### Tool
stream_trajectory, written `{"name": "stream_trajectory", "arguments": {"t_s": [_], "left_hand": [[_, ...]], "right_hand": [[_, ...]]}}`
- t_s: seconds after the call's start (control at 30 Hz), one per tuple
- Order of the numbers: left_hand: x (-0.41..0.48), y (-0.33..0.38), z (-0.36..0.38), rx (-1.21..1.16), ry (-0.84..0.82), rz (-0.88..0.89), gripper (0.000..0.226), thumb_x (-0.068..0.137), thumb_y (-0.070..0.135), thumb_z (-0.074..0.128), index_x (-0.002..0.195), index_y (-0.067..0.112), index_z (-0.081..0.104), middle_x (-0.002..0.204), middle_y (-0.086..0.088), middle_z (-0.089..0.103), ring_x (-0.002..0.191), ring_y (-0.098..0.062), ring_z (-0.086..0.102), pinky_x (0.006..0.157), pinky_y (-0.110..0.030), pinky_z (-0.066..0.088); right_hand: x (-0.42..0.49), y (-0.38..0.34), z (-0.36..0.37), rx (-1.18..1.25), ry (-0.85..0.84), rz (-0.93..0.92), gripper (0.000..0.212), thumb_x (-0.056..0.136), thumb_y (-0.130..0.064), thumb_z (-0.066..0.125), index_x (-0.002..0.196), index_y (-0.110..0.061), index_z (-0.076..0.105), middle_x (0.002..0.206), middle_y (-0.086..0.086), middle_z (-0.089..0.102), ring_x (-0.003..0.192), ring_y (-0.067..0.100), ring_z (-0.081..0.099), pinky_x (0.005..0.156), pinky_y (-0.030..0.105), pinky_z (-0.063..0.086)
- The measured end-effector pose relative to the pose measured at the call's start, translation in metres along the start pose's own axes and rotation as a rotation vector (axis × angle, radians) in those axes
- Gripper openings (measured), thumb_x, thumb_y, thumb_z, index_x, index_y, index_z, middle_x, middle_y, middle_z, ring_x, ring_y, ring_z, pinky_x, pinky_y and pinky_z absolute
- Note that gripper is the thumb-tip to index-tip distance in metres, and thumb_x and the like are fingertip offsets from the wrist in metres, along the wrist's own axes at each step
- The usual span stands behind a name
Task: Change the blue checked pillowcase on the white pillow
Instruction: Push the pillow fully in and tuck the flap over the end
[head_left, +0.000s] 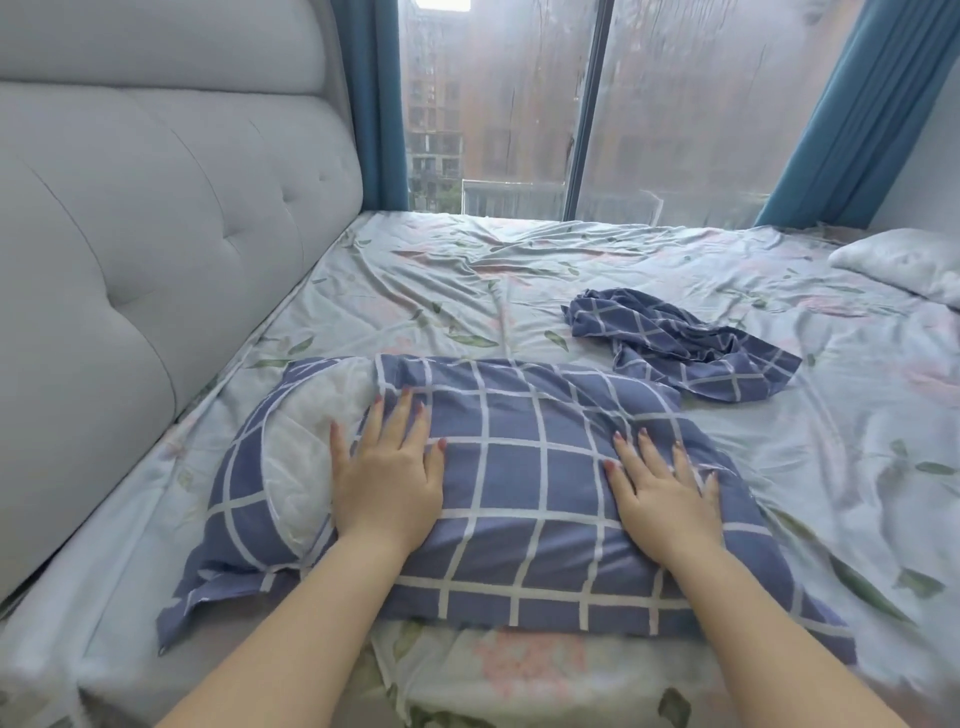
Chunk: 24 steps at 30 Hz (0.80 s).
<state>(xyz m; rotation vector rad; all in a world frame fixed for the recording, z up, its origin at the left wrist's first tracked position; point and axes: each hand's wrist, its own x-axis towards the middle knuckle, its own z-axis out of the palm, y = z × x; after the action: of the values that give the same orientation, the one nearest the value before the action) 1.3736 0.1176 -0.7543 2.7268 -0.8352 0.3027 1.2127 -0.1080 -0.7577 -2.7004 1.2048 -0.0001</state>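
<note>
A white pillow (304, 441) lies on the bed in front of me, mostly inside a blue checked pillowcase (524, 483). The pillow's left end shows bare through the case's open end. My left hand (387, 467) lies flat with straight fingers on the case by that opening. My right hand (665, 493) presses flat on the case's right part. A second blue checked pillowcase (680, 345) lies crumpled on the sheet beyond the pillow, to the right.
The floral bed sheet (467, 291) is rumpled. A grey padded headboard (145, 234) runs along the left. Another white pillow (904, 265) sits at the far right. A large window (519, 104) with blue curtains (852, 114) stands behind the bed.
</note>
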Motion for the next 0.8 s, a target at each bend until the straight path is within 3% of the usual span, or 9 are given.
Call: {"name": "stream_trajectory", "arguments": {"t_s": [0.07, 0.13, 0.27, 0.37, 0.47, 0.57, 0.7, 0.8], "left_hand": [[0.003, -0.005, 0.008, 0.014, -0.151, 0.006, 0.055, 0.103, 0.047, 0.009, 0.157, 0.034, 0.014, 0.164, 0.017, 0.010, 0.152, -0.011, 0.001, 0.120, -0.055, -0.005], [0.003, -0.006, 0.008, 0.025, -0.193, 0.004, 0.055, 0.104, 0.048, 0.011, 0.157, 0.033, 0.013, 0.164, 0.017, 0.009, 0.152, -0.010, 0.000, 0.120, -0.055, -0.004], [-0.001, -0.002, -0.009, 0.031, -0.050, -0.056, 0.055, 0.104, 0.047, 0.015, 0.157, 0.031, 0.018, 0.164, 0.013, 0.012, 0.152, -0.012, 0.001, 0.119, -0.054, -0.006], [-0.009, 0.002, -0.021, 0.064, 0.048, -0.071, 0.056, 0.103, 0.049, 0.015, 0.156, 0.033, 0.018, 0.165, 0.010, 0.007, 0.153, -0.017, -0.005, 0.118, -0.055, -0.008], [-0.013, -0.006, -0.025, 0.071, 0.016, -0.186, 0.061, 0.098, 0.061, 0.008, 0.155, 0.039, 0.011, 0.166, 0.010, -0.003, 0.152, -0.022, -0.014, 0.115, -0.059, -0.011], [-0.016, -0.022, -0.017, 0.055, -0.167, -0.341, 0.067, 0.093, 0.068, 0.001, 0.155, 0.042, 0.002, 0.165, 0.009, -0.013, 0.150, -0.029, -0.020, 0.116, -0.062, -0.010], [-0.015, -0.032, -0.021, 0.009, -0.246, -0.295, 0.066, 0.096, 0.065, 0.006, 0.156, 0.037, 0.013, 0.165, 0.009, 0.011, 0.153, -0.023, -0.001, 0.119, -0.059, -0.001], [-0.014, -0.038, -0.041, -0.037, -0.082, -0.306, 0.050, 0.101, 0.053, 0.025, 0.140, 0.028, 0.044, 0.146, -0.001, 0.049, 0.140, -0.024, 0.035, 0.116, -0.052, 0.016]], "right_hand": [[-0.002, -0.002, 0.010, -0.005, -0.013, -0.005, 0.056, 0.098, -0.060, 0.005, 0.153, -0.048, -0.001, 0.164, -0.016, -0.005, 0.151, 0.021, -0.011, 0.119, 0.055, -0.008], [-0.007, -0.010, 0.014, -0.017, 0.045, 0.003, 0.056, 0.098, -0.059, 0.003, 0.153, -0.046, -0.004, 0.164, -0.015, -0.006, 0.151, 0.021, -0.013, 0.119, 0.055, -0.008], [-0.016, -0.032, 0.001, 0.012, 0.195, -0.058, 0.060, 0.098, -0.058, 0.001, 0.155, -0.041, -0.001, 0.164, -0.014, -0.007, 0.152, 0.019, -0.011, 0.118, 0.056, -0.005], [-0.033, -0.061, -0.002, 0.031, 0.281, -0.292, 0.066, 0.090, -0.061, -0.009, 0.153, -0.044, -0.003, 0.160, -0.018, -0.013, 0.151, 0.015, -0.012, 0.118, 0.052, -0.008], [-0.038, -0.077, 0.005, 0.023, 0.229, -0.408, 0.066, 0.088, -0.061, -0.010, 0.152, -0.048, -0.001, 0.160, -0.020, -0.013, 0.151, 0.013, -0.014, 0.117, 0.050, -0.014], [-0.029, -0.074, 0.013, 0.028, 0.018, -0.339, 0.053, 0.100, -0.057, 0.006, 0.152, -0.051, 0.002, 0.162, -0.022, -0.004, 0.151, 0.012, -0.010, 0.119, 0.052, -0.010], [-0.030, -0.077, 0.013, 0.043, -0.051, -0.328, 0.051, 0.102, -0.056, 0.011, 0.152, -0.050, 0.007, 0.162, -0.022, 0.003, 0.151, 0.011, -0.005, 0.119, 0.051, -0.010], [-0.033, -0.078, 0.002, 0.057, -0.016, -0.340, 0.052, 0.102, -0.055, 0.014, 0.153, -0.047, 0.013, 0.162, -0.021, 0.009, 0.152, 0.012, 0.000, 0.119, 0.052, -0.006]]}}
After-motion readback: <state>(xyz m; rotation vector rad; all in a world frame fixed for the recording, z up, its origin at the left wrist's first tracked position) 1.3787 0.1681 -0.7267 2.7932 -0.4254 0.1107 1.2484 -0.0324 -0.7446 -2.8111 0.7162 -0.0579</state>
